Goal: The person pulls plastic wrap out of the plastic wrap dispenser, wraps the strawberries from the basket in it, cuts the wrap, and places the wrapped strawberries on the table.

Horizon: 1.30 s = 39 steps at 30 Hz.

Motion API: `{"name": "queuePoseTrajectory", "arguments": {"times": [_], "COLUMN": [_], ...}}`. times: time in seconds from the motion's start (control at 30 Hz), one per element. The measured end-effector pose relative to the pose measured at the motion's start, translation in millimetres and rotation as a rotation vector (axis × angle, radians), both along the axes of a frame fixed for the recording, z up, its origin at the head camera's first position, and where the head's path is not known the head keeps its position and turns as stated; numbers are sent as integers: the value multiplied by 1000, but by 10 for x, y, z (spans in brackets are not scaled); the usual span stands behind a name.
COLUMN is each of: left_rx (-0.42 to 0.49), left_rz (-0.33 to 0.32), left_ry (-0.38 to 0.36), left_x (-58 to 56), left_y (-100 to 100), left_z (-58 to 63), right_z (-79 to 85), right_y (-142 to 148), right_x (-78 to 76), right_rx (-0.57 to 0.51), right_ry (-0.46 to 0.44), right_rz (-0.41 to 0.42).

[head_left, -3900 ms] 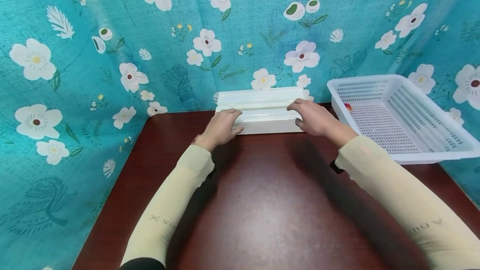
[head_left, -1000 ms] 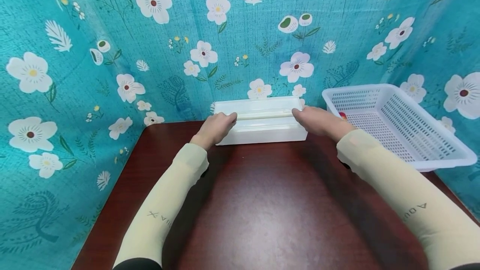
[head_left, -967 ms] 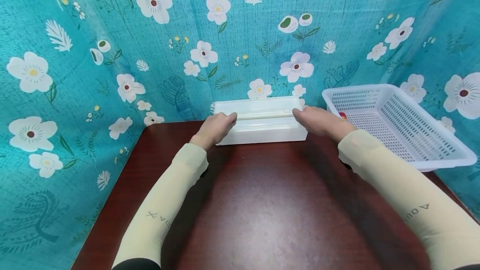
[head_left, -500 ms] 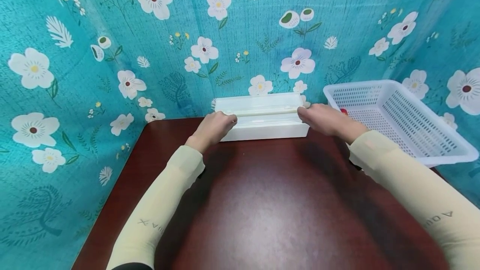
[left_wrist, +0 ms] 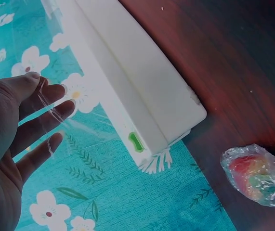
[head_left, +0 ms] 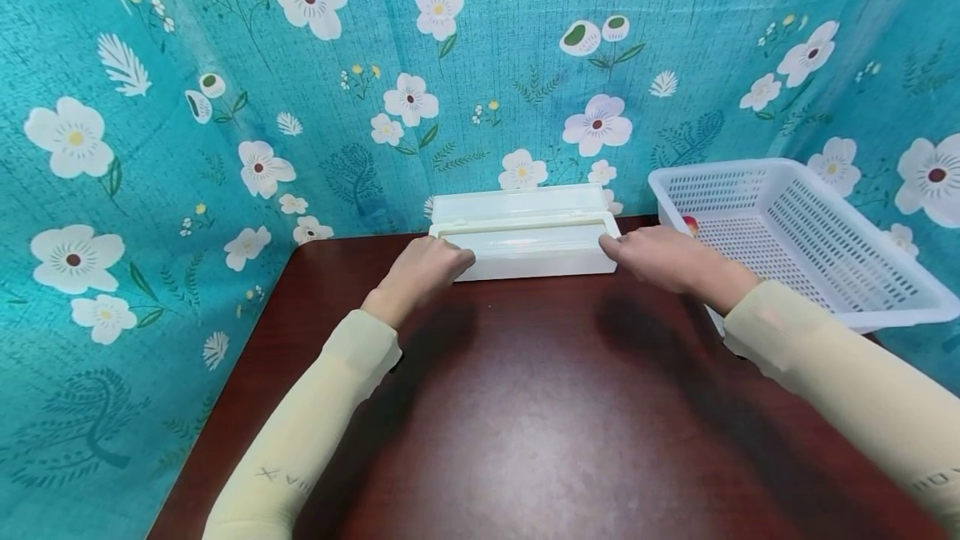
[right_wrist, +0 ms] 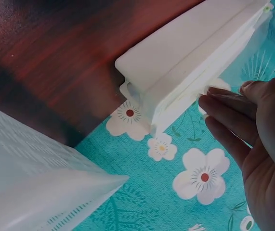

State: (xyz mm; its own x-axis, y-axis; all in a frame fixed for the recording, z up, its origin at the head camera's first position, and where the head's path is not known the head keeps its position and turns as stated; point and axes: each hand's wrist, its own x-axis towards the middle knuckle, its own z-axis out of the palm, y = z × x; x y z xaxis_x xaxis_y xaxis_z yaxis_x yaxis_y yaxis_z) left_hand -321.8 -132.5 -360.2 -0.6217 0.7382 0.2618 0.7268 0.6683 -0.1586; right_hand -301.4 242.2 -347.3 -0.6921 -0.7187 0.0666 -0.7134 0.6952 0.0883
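Note:
A long white cling film dispenser (head_left: 534,262) stands at the table's back edge, its lid (head_left: 517,205) raised. My left hand (head_left: 426,272), just in front of the dispenser's left end, pinches clear cling film (left_wrist: 55,113) between thumb and finger; its other fingers spread behind the film in the left wrist view. Near the right end, my right hand (head_left: 660,257) pinches the film's other side. In the right wrist view its thumb lies against the index finger. The film is so clear that its edges hardly show in the head view.
A white plastic basket (head_left: 840,307) stands at the right, with a small red and yellow item (head_left: 691,225) at its left wall. Beyond the dispenser's left end lies a red, yellow and green thing wrapped in clear plastic (left_wrist: 257,178). A flowered teal cloth (head_left: 480,48) hangs behind the table.
Both hands first touched the dispenser's top, then pinched the film at its opening. Over the last second they have drawn back toward me and slightly apart. The dispenser stays in place.

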Motion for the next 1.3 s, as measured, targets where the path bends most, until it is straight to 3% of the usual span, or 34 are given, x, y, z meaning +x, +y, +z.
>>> {"name": "queuePoseTrajectory", "arguments": {"times": [0.2,0.47,0.8,1.03,1.3], "left_rx": [8,30,45,57,60], "left_rz": [-31,-70,-65,-57,-73], "left_ry": [29,51,54,20,49], "left_x": [96,251,372,447,518], "left_y": [-28,-57,-104,-154,-171], "left_z": [-21,-62,-112,-117,-85], "right_z": [-78,-142,-111,-67,-27], "right_y": [16,32,36,19,8], "right_x": [55,170,247,300,364], "right_rx": [-46,-179,-231,-211,-192], "right_ry": [25,-207,-306,-336,-359], "right_rz": [46,2,-18,-44,-66]}}
